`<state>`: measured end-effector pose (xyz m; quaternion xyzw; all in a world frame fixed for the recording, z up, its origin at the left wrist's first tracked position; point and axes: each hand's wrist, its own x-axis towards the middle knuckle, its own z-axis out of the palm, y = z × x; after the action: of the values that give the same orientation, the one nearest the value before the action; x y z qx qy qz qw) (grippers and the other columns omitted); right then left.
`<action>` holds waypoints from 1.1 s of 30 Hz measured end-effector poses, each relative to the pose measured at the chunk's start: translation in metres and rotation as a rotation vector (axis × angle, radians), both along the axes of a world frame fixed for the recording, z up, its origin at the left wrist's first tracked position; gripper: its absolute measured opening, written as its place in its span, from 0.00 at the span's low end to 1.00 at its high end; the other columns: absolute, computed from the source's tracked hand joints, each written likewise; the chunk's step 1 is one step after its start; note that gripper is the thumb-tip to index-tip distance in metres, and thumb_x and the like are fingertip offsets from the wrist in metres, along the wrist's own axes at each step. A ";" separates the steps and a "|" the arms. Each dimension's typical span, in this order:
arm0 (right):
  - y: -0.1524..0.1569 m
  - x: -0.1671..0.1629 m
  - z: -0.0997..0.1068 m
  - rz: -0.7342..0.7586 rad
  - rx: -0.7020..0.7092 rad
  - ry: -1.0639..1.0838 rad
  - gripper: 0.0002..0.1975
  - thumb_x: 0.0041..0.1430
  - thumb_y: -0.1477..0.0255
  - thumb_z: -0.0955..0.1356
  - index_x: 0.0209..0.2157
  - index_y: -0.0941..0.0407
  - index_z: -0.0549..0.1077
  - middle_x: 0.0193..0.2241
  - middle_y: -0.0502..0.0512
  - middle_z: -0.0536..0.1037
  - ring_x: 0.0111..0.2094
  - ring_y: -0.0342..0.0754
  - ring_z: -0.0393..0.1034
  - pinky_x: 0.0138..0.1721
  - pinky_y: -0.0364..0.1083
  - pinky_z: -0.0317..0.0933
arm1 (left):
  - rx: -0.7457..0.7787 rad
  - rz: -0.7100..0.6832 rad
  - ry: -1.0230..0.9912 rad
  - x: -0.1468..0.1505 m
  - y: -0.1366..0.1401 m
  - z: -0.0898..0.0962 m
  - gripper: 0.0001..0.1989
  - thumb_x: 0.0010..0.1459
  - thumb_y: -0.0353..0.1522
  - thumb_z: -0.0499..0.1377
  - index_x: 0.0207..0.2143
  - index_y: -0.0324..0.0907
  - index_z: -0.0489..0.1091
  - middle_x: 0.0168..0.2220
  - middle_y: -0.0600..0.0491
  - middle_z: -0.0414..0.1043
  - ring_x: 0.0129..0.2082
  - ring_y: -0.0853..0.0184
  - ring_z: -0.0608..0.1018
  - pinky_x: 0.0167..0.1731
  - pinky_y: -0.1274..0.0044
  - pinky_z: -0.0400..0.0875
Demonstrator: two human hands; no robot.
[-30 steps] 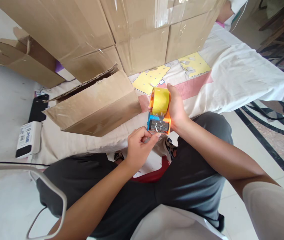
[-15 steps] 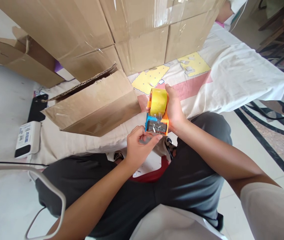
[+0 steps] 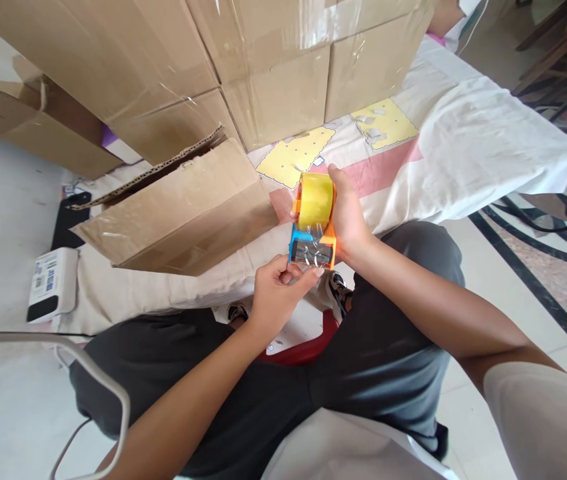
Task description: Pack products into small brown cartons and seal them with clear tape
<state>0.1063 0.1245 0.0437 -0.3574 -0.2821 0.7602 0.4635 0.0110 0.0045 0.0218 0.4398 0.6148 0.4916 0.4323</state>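
Taped cardboard boxes (image 3: pixel 276 97) rise in a stack along the back of the cloth-covered table (image 3: pixel 488 133), where you sit with your legs (image 3: pixel 408 287) at its near edge. A smaller carton (image 3: pixel 188 220), one flap standing up, rests on the cloth in front of the stack, to the left of your hands. Two yellow patches (image 3: pixel 396 127) show on the cloth beyond your hands, and a white device (image 3: pixel 50 283) with a printed label sits at the table's left end. Your right hand (image 3: pixel 350 220) and left hand (image 3: pixel 277 293) meet at an orange-and-blue tape dispenser (image 3: pixel 308 235), held up near the table's edge, above the space between your knees. The right fingers wrap the dispenser, thumb raised beside its yellow roll (image 3: pixel 316 200). The left thumb and forefinger, set narrowly apart, are at the front edge by the clear tape (image 3: pixel 313 252); whether they pinch it cannot be told.
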 end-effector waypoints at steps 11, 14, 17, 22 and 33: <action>-0.003 -0.001 -0.001 -0.012 0.078 -0.003 0.33 0.59 0.38 0.58 0.27 0.55 0.69 0.21 0.57 0.76 0.22 0.49 0.71 0.23 0.49 0.65 | -0.049 0.001 0.030 -0.003 -0.002 0.002 0.21 0.48 0.39 0.67 0.17 0.42 0.58 0.18 0.61 0.51 0.20 0.74 0.55 0.22 0.78 0.51; -0.004 -0.001 -0.001 -0.003 0.077 -0.012 0.33 0.59 0.38 0.59 0.29 0.55 0.70 0.21 0.56 0.76 0.21 0.49 0.71 0.23 0.48 0.63 | 0.023 -0.005 0.116 -0.006 -0.005 -0.001 0.19 0.49 0.39 0.68 0.18 0.41 0.62 0.19 0.60 0.55 0.23 0.73 0.58 0.25 0.77 0.54; -0.004 -0.001 0.001 -0.011 0.042 -0.040 0.33 0.61 0.39 0.57 0.31 0.55 0.71 0.21 0.54 0.75 0.21 0.47 0.70 0.23 0.47 0.62 | 0.043 -0.016 0.143 -0.007 -0.006 -0.005 0.21 0.48 0.40 0.69 0.17 0.41 0.62 0.20 0.59 0.56 0.23 0.73 0.58 0.25 0.77 0.53; -0.006 -0.001 0.005 0.002 0.044 -0.034 0.31 0.64 0.43 0.57 0.30 0.56 0.70 0.21 0.54 0.75 0.23 0.47 0.71 0.25 0.46 0.63 | -0.004 -0.010 0.114 -0.006 -0.007 -0.007 0.21 0.48 0.42 0.70 0.18 0.41 0.63 0.20 0.59 0.58 0.23 0.73 0.58 0.25 0.78 0.53; -0.004 -0.001 0.004 -0.054 0.012 -0.004 0.29 0.62 0.42 0.59 0.33 0.55 0.70 0.21 0.51 0.71 0.28 0.50 0.75 0.26 0.46 0.65 | -0.118 -0.038 -0.095 0.002 0.000 0.004 0.24 0.45 0.42 0.68 0.15 0.42 0.56 0.15 0.63 0.52 0.18 0.77 0.54 0.20 0.80 0.53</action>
<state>0.1049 0.1200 0.0475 -0.3636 -0.2778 0.7450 0.4854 0.0130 0.0047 0.0256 0.4014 0.6131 0.4665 0.4953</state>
